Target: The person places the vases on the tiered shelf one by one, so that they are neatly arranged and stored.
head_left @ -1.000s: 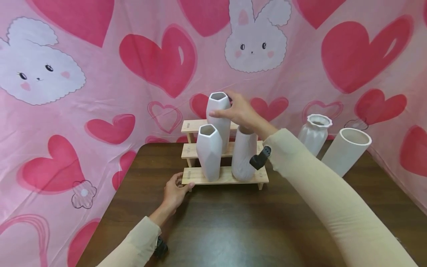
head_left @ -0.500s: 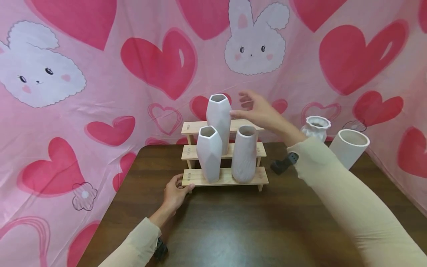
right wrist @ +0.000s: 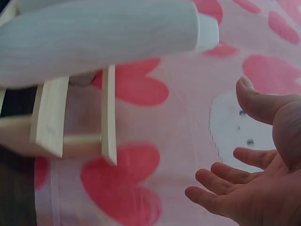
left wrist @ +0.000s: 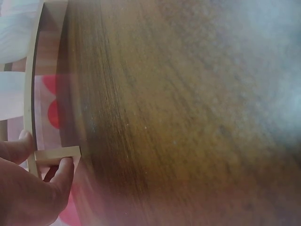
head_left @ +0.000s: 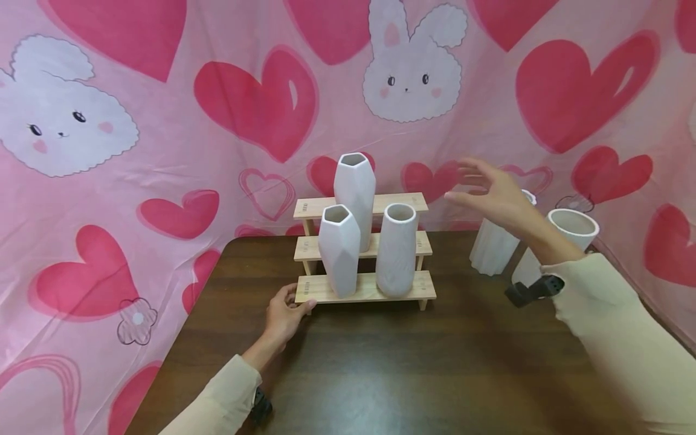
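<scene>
A three-step wooden display stand [head_left: 370,287] sits on the table. My left hand [head_left: 285,315] grips the left end of its lowest step, thumb on the board's edge and fingers around the leg [left wrist: 59,153]. On that step stand a white faceted vase [head_left: 340,254] at left and a white textured round vase [head_left: 396,251] at right. A taller faceted vase [head_left: 356,193] rises from the middle step behind them. My right hand [head_left: 497,196] hangs in the air right of the stand, fingers spread and nothing in them, overlapping a white ribbed vase [head_left: 492,246].
A wide white cylindrical vase [head_left: 573,222] stands at the right, partly behind my right wrist. The dark wooden table [head_left: 370,368] reaches back to a pink cloth [head_left: 228,145] printed with hearts and rabbits.
My right hand has let go of the tall faceted vase on the middle step and moved away to the right. The left hand has stayed on the stand.
</scene>
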{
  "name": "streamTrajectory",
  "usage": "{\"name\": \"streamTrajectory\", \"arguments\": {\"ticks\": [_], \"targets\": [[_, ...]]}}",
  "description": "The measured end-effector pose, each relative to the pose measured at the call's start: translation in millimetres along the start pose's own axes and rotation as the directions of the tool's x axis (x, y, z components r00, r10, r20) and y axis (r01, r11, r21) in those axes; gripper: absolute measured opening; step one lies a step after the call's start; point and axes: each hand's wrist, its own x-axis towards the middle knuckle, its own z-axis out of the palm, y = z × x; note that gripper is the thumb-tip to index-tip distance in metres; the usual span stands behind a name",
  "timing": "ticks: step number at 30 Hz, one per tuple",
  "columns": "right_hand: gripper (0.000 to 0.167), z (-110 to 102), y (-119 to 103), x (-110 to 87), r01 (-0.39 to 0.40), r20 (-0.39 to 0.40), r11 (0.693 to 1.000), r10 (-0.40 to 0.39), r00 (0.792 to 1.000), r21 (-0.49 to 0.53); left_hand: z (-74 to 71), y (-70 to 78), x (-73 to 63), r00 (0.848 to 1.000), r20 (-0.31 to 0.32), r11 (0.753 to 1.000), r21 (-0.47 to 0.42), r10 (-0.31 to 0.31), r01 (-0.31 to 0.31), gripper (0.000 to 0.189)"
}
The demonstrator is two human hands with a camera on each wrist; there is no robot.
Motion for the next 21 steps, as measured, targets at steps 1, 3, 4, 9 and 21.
{"name": "streamTrajectory", "arguments": {"ticks": [1, 3, 4, 9, 21], "targets": [[0.077, -3.5, 4.1, -3.6, 0.002, -0.014, 1.0, -0.002, 1.0, -0.006, -0.3, -0.2, -0.2, 1.0, 0.0, 1.0, 0.0, 0.002, -0.002, 0.058], [0.076, -11.0, 12.8, -11.6, 0.003, -0.044, 1.0, -0.003, 0.999, -0.009, -0.3, -0.5, -0.5, 1.0, -0.001, 1.0, -0.001, 0.005, -0.005, 0.057], [0.075, -14.8, 17.9, -15.9, 0.0, -0.065, 1.0, -0.001, 0.998, -0.015, -0.5, -0.6, -0.8, 1.0, 0.0, 1.0, -0.003, 0.008, -0.008, 0.057], [0.074, -37.6, 47.6, -36.7, -0.04, -0.18, 0.998, 0.03, 0.983, -0.054, 0.0, -0.8, -1.3, 1.0, 0.001, 1.0, -0.019, 0.012, -0.012, 0.057], [0.086, -93.9, 127.8, -79.6, -0.3, -0.142, 0.954, 0.295, 0.945, -0.02, -0.4, 0.8, -1.8, 1.0, 0.006, 1.0, -0.014, -0.005, 0.005, 0.059]]}}
